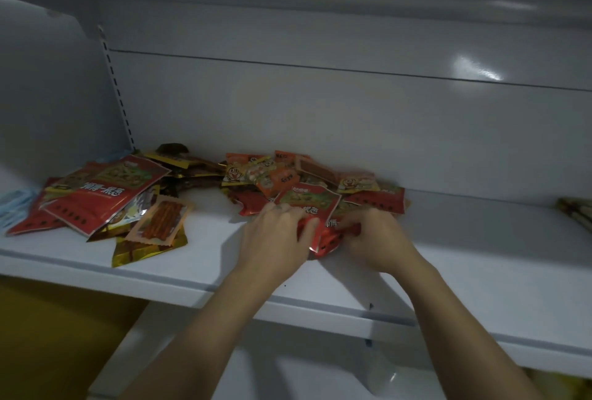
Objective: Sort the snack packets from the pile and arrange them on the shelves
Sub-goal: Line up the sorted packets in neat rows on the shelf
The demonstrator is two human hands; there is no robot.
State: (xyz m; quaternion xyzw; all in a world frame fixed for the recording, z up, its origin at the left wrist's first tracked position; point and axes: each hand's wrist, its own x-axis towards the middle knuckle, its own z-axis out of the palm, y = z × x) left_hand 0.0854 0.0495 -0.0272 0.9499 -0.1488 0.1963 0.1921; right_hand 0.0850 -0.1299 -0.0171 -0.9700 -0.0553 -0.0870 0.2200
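On the white shelf (205,258) lies a pile of snack packets (288,175) against the back wall, orange, red and yellow. At its front edge a red packet (309,204) with green print is held by both hands. My left hand (272,236) grips its left side and my right hand (374,239) grips its lower right edge, crumpling the foil. A second heap to the left has a large red packet (102,194) on top, a clear packet of red sticks (160,220) and gold packets (141,249) beneath.
Blue packets (12,207) lie at the far left of the shelf. A striped packet (576,210) pokes in at the right edge. A slotted upright (117,89) runs up the back left. Another shelf sits above, and a yellow surface (48,335) shows below left.
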